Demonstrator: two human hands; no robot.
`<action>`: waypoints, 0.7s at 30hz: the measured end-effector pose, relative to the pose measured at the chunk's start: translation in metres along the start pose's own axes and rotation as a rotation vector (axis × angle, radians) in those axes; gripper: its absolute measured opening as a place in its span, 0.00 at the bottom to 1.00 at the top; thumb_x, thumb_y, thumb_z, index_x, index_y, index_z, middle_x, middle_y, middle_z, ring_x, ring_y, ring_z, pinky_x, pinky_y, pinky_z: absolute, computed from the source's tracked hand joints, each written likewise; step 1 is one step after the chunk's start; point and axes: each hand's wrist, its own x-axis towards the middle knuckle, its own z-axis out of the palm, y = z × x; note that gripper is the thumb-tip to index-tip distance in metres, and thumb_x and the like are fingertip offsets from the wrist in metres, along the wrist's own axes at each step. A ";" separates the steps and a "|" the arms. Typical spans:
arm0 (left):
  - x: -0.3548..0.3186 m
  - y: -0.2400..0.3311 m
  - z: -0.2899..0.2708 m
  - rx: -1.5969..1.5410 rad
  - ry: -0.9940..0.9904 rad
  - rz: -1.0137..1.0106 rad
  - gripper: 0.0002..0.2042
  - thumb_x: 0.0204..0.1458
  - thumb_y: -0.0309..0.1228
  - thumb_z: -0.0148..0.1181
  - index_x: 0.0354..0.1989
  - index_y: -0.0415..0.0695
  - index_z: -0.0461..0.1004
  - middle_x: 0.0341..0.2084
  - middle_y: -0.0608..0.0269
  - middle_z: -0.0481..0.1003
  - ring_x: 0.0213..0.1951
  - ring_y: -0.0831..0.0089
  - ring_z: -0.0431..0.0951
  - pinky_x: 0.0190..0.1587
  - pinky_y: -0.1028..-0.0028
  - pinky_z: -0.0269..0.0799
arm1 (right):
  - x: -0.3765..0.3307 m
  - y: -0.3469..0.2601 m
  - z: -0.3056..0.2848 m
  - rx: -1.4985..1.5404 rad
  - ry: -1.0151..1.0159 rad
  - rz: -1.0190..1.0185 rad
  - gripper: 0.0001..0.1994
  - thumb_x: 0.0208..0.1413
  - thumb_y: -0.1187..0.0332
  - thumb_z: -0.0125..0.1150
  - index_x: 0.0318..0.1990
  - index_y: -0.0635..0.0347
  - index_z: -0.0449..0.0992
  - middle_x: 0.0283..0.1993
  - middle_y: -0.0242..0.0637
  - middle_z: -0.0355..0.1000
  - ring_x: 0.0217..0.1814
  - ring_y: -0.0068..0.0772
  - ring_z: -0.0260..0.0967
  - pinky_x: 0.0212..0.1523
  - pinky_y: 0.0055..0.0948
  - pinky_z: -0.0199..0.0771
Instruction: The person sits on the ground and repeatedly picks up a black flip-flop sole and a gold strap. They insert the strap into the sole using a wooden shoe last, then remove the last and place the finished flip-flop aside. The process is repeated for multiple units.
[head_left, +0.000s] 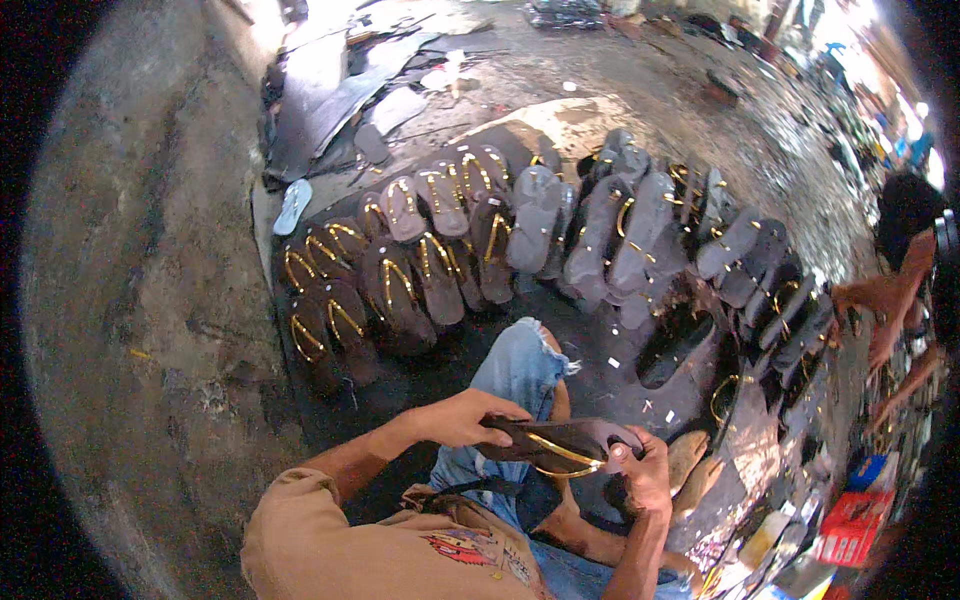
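Note:
Above my lap I hold a dark brown flip-flop (520, 440) with a shiny gold strap, lying nearly sideways. My left hand (468, 416) is closed on one end of it, thumb below the edge and fingers behind. The other end, near where the gold strap meets the sole, is gripped by my right hand (645, 470), with its thumb on the upper face. The fingers behind the sole are partly hidden.
Dark gold-strapped flip-flops (398, 285) lie in rows ahead on the left. Several grey soles (640, 225) are heaped at centre and right. A light blue flip-flop (293, 207) lies by the wall (150, 250). A red box (855, 525) stands lower right; another person's limb (900, 300) shows at right.

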 end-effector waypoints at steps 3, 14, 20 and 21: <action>-0.018 0.005 -0.026 0.058 0.172 -0.014 0.23 0.59 0.33 0.70 0.64 0.44 0.77 0.58 0.56 0.82 0.62 0.65 0.79 0.67 0.62 0.71 | 0.027 -0.024 0.036 -0.128 0.093 -0.284 0.27 0.65 0.62 0.66 0.67 0.67 0.72 0.65 0.42 0.74 0.68 0.40 0.68 0.70 0.40 0.65; -0.076 -0.166 -0.282 -0.994 1.534 0.073 0.23 0.61 0.31 0.70 0.61 0.34 0.71 0.53 0.52 0.78 0.55 0.58 0.80 0.60 0.52 0.82 | 0.176 0.116 -0.073 -0.862 0.924 -0.181 0.34 0.65 0.52 0.68 0.66 0.75 0.70 0.63 0.63 0.74 0.63 0.65 0.73 0.65 0.50 0.73; -0.011 -0.045 -0.158 -0.322 1.380 0.028 0.25 0.64 0.34 0.63 0.67 0.36 0.70 0.62 0.53 0.75 0.64 0.61 0.74 0.69 0.61 0.68 | 0.043 0.055 -0.036 -0.572 1.055 -0.371 0.20 0.69 0.72 0.57 0.66 0.73 0.72 0.62 0.54 0.76 0.59 0.48 0.76 0.60 0.42 0.79; 0.006 0.021 -0.110 -0.238 1.253 0.088 0.27 0.65 0.35 0.61 0.69 0.36 0.68 0.64 0.52 0.74 0.66 0.62 0.73 0.71 0.61 0.65 | 0.024 0.038 -0.006 -0.639 1.040 -0.452 0.21 0.68 0.75 0.57 0.66 0.71 0.72 0.63 0.55 0.75 0.61 0.50 0.76 0.62 0.43 0.78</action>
